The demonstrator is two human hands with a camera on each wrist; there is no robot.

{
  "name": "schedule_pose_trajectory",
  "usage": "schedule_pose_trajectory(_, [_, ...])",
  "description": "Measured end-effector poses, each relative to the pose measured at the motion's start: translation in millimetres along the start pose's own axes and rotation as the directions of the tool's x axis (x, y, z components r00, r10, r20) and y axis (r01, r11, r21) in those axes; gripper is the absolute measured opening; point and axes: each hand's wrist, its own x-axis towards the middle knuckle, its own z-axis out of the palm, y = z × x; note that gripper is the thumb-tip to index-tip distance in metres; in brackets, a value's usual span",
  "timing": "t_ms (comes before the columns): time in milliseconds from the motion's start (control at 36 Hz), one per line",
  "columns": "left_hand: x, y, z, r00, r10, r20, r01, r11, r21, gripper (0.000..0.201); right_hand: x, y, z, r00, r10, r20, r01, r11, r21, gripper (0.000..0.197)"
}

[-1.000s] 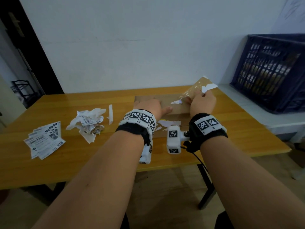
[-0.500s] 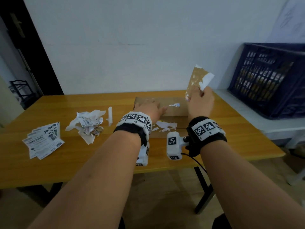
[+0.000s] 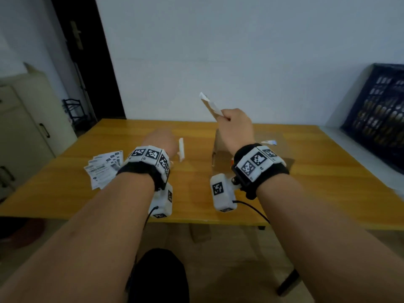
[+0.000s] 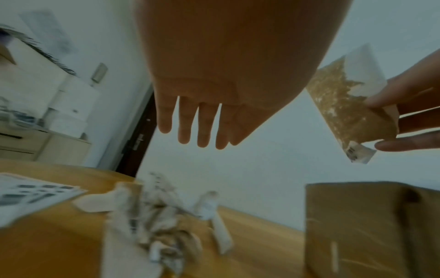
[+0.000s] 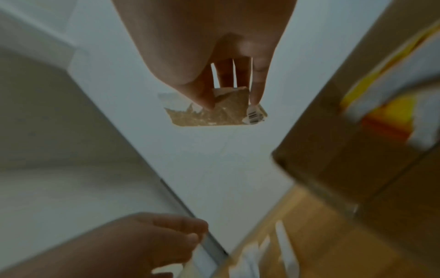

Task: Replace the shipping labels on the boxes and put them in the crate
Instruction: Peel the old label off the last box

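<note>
My right hand (image 3: 226,118) pinches a torn-off old label (image 3: 209,104) between thumb and fingers, raised above the left end of the brown cardboard box (image 3: 220,153). The label's back is coated with ripped brown cardboard fibre (image 5: 221,112). A scrap of white label (image 3: 269,142) still clings to the box top. My left hand (image 3: 162,139) hovers with straight fingers (image 4: 202,129) and holds nothing, above a heap of crumpled old labels (image 4: 161,225), which the hand hides in the head view. The dark blue crate (image 3: 380,114) stands at the far right.
A fan of fresh printed labels (image 3: 105,168) lies at the left of the wooden table (image 3: 328,171). A white strip (image 3: 181,149) lies between my hands. A cream cabinet (image 3: 24,127) and a dark door are to the left.
The old label has come fully off the box, and my right hand has carried it up and to the left. My left hand let go of the box and moved left over the crumpled heap.
</note>
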Motion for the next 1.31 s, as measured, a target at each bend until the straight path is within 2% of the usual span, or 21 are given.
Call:
schedule_pose_trajectory(111, [-2.3,-40.7,-6.3,0.996,-0.08,-0.049,0.079,0.996,-0.034,0.04,-0.4,-15.6,47.7,0.99,-0.021,0.138,0.033,0.996,-0.086,0.027])
schedule_pose_trajectory(194, [-2.2,-65.8,-7.9,0.988,-0.135,-0.081,0.123,0.982,-0.142,0.043,-1.9,-22.5,78.4,0.955,-0.047,0.294,0.137,0.947,-0.292,0.035])
schedule_pose_trajectory(278, [-1.6,-81.1,-10.2,0.987,-0.145,-0.066,0.129,0.971,-0.199,0.044,-3.2,-22.4,108.1,0.921,-0.053,0.386,0.23,0.873,-0.43,0.043])
schedule_pose_trajectory(361, [-0.1,-89.6,-12.5,0.989,-0.136,-0.065,0.121,0.974,-0.191,0.041,-2.3,-22.5,129.0,0.878,0.054,0.475,0.223,0.833,-0.507,0.05])
schedule_pose_trajectory(444, [2.2,-95.0,-13.1,0.99,-0.131,-0.061,0.118,0.976,-0.186,0.04,-1.4,-26.5,144.2,0.79,0.181,0.585,0.29,0.73,-0.618,0.051])
schedule_pose_trajectory(528, [4.4,-98.8,-12.2,0.991,-0.125,-0.043,0.115,0.976,-0.184,0.041,-1.9,-29.2,158.8,0.7,0.327,0.635,0.33,0.64,-0.694,0.044])
schedule_pose_trajectory(611, [6.2,-101.7,-11.2,0.991,-0.126,-0.036,0.117,0.974,-0.192,0.042,-6.0,-31.5,163.5,0.655,0.398,0.642,0.307,0.636,-0.708,0.045])
schedule_pose_trajectory(667, [6.5,-101.6,-11.1,0.992,-0.121,-0.033,0.113,0.975,-0.192,0.041,-7.4,-32.3,160.6,0.674,0.367,0.641,0.271,0.684,-0.677,0.044])
schedule_pose_trajectory(750, [4.6,-99.1,-12.2,0.993,-0.116,-0.036,0.107,0.975,-0.193,0.04,-7.6,-30.8,153.4,0.774,0.246,0.584,0.191,0.788,-0.586,0.039])
schedule_pose_trajectory(833, [2.0,-95.9,-14.3,0.991,-0.122,-0.055,0.109,0.975,-0.191,0.042,-6.1,-34.9,141.6,0.836,0.17,0.521,0.103,0.885,-0.454,0.04])
schedule_pose_trajectory(1056, [-9.2,-73.5,-18.6,0.989,-0.08,-0.127,0.052,0.976,-0.211,0.044,-1.1,-37.9,89.1,0.931,-0.013,0.365,0.104,0.968,-0.23,0.048])
schedule_pose_trajectory(1139, [-14.8,-57.8,-18.5,0.989,-0.039,-0.145,0.001,0.966,-0.257,0.047,1.3,-29.8,65.8,0.957,-0.008,0.29,0.077,0.971,-0.227,0.047])
schedule_pose_trajectory(1306, [-20.9,-14.0,-6.8,0.984,0.076,-0.16,-0.124,0.942,-0.313,0.049,1.1,4.4,15.5,0.98,0.113,0.163,-0.059,0.951,-0.305,0.041])
